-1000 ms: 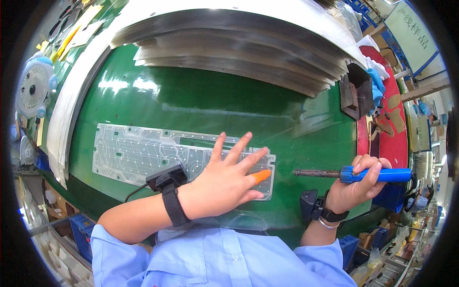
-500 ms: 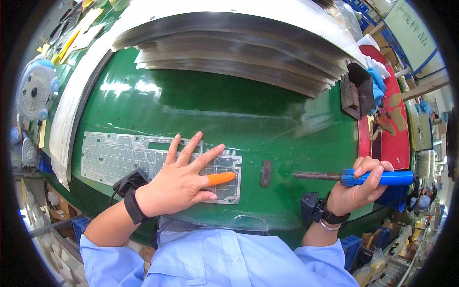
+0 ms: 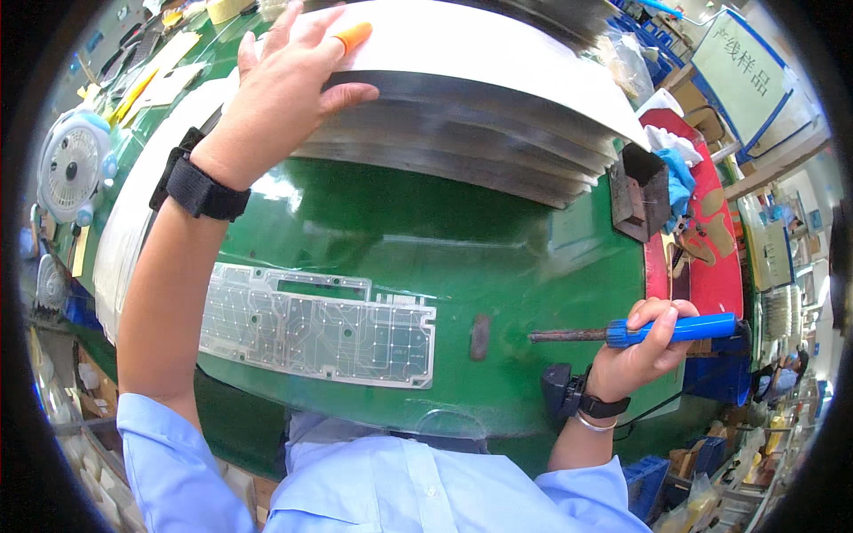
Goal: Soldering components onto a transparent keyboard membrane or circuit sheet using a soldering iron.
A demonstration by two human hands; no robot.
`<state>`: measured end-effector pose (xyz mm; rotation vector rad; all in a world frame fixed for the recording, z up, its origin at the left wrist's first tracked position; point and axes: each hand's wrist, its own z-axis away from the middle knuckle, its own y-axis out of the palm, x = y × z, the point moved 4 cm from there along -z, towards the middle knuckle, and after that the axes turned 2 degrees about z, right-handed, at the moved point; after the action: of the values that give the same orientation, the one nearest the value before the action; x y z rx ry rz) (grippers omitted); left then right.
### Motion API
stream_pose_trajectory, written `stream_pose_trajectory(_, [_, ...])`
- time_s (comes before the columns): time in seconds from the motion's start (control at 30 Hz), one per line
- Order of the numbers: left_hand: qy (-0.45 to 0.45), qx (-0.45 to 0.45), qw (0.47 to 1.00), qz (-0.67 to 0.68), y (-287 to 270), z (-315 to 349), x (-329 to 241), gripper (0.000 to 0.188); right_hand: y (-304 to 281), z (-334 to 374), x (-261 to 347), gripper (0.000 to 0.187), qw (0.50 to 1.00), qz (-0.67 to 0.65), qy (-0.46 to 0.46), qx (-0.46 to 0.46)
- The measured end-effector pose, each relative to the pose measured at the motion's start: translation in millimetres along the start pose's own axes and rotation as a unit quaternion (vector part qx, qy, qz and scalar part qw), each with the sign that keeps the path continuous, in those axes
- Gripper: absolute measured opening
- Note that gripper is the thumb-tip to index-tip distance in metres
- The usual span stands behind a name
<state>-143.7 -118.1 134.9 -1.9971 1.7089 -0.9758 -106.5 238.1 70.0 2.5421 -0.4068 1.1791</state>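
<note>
My left hand reaches to the far stack of white sheets, fingers spread at its upper left part; one finger wears an orange finger cot. Whether it presses on the top sheet I cannot tell. At the right, my right hand grips a blue-handled soldering iron, its dark metal shaft pointing left above the table. A clear keyboard circuit sheet with pale traces and dots lies flat near me, its left end hidden behind my left forearm. Between sheet and iron tip lies a small dark oblong block.
Another pile of white sheets runs along the left side of the green table. At the right stand an open dark metal box and a red board. A small white fan is at the far left.
My left hand has lifted off the circuit sheet and swung up and away to the far stack. My right hand keeps hold of the soldering iron, almost unmoved. The view has shifted slightly.
</note>
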Motion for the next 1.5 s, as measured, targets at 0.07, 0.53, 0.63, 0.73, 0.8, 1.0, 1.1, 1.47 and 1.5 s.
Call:
stream_pose_trajectory(0.07, [0.014, 0.07, 0.98, 0.186, 10, -3, 17, 0.035, 0, -1, 1, 0.018, 1.0, -0.008, -0.001, -0.003])
stream_pose_trajectory(0.53, [0.004, -0.02, 0.97, 0.242, -53, 20, 19, 0.02, -1, -4, -3, 0.014, 1.0, -0.015, 0.006, -0.005])
stream_pose_trajectory(0.63, [0.082, -0.043, 0.981, 0.172, -77, 60, 13, 0.02, -5, -4, -9, 0.015, 1.0, 0.008, 0.012, -0.014])
stream_pose_trajectory(0.73, [0.089, 0.054, 0.977, 0.185, -93, 114, 1, 0.021, -4, -5, -4, 0.016, 0.999, 0.033, -0.02, -0.018])
stream_pose_trajectory(0.8, [0.098, 0.112, 0.97, 0.192, -97, 150, -8, 0.02, -3, -5, -1, 0.016, 0.996, 0.075, -0.051, -0.018])
stream_pose_trajectory(1.0, [0.072, 0.211, 0.955, 0.195, -78, 226, -20, 0.023, 10, 0, 8, 0.016, 0.996, 0.069, -0.05, 0.006])
stream_pose_trajectory(1.1, [0.036, 0.245, 0.934, 0.258, -77, 226, -20, 0.046, 27, 9, 26, 0.015, 0.995, 0.025, -0.073, 0.066])
stream_pose_trajectory(1.47, [0.023, 0.255, 0.929, 0.267, -75, 236, -16, 0.064, 60, 34, 19, 0.015, 0.98, 0.024, -0.053, 0.189])
stream_pose_trajectory(1.5, [0.006, 0.253, 0.923, 0.289, -75, 233, -17, 0.06, 60, 35, 17, 0.015, 0.981, 0.035, -0.044, 0.188])
